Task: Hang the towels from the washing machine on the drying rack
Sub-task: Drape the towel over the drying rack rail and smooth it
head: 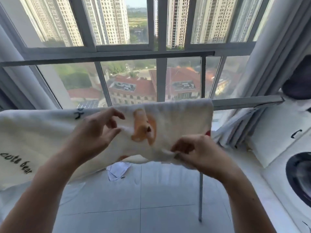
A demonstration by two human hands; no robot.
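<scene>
Pinching fleecy cream towel (176, 118), edge seemingly rumpled

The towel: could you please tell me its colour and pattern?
Cream towel with an orange animal print and black lettering; head view shows it.

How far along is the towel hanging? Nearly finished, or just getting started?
Done: the cream bear towel already lies draped over the drying rack, whose leg shows beneath. In hand: the right hand pinches the towel's lower edge while the left hand is open at the cloth, apparently straightening it. Left: the inside of the washing machine is hidden, so I cannot tell whether more towels wait.
</scene>
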